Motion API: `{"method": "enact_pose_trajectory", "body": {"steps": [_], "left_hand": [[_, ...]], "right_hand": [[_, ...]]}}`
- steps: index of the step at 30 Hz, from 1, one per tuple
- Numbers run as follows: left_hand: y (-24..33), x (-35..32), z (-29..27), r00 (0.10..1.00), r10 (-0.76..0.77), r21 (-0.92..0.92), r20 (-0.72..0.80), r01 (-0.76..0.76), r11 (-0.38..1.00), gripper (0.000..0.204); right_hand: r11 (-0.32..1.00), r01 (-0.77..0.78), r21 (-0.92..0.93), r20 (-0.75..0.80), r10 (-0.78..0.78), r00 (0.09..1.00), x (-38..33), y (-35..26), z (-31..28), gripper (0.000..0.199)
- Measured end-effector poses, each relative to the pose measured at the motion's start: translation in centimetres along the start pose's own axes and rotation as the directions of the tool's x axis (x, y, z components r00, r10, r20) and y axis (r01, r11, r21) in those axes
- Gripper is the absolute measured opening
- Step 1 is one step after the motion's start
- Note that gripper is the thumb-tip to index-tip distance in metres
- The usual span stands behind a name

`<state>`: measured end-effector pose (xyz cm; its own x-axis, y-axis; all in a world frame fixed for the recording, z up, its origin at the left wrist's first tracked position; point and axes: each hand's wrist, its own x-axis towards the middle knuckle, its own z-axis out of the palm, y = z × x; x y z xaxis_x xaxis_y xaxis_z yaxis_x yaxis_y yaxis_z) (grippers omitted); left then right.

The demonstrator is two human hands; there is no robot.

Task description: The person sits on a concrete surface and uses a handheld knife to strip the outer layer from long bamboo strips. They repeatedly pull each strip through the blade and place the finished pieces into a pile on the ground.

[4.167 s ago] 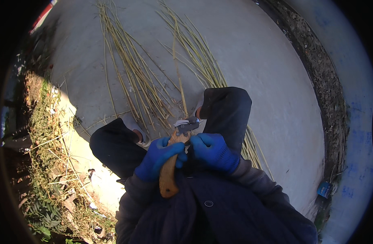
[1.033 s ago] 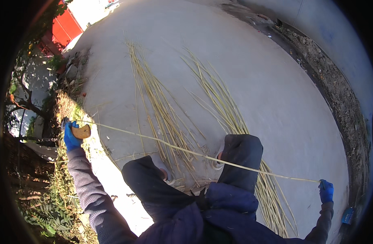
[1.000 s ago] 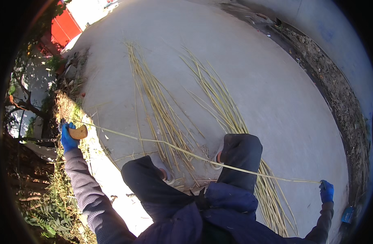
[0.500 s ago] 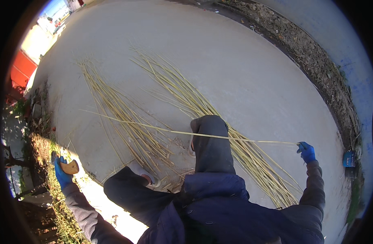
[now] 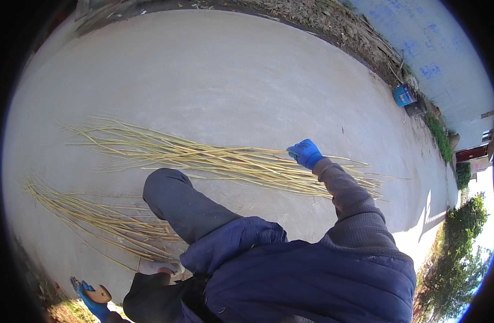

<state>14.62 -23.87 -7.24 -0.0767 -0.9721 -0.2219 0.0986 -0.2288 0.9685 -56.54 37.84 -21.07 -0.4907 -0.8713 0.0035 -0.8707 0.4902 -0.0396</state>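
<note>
Right hand pinches a stick that points left along the long pile under it; left hand, gripping the tool, is farther off.

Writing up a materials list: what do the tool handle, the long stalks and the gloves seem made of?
Tool handle: probably wood, judging by its warm brown colour; finish unclear.
Long stalks: apparently dried plant stems, unpainted, being thin, uneven and yellowish.
Gloves: bright blue, perhaps rubber-coated fabric; too small to be sure.
</note>
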Motion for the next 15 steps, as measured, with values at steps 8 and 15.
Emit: {"method": "enact_pose_trajectory", "body": {"steps": [8, 15], "left_hand": [[-2.7, 2.7, -0.5, 0.971, 0.03, 0.19, 0.235, -0.076, 0.979, 0.063], [-2.4, -1.2, 2.3, 0.991, 0.03, 0.219, 0.129, -0.058, 0.974, 0.06]], "right_hand": [[0.942, -0.153, -0.299, 0.092, 0.188, 0.978, -4.5, -0.1, 5.9, 0.01], [0.502, -0.52, -0.691, 0.255, 0.842, 0.475, -8.5, 0.8, 7.8, 0.021]]}}
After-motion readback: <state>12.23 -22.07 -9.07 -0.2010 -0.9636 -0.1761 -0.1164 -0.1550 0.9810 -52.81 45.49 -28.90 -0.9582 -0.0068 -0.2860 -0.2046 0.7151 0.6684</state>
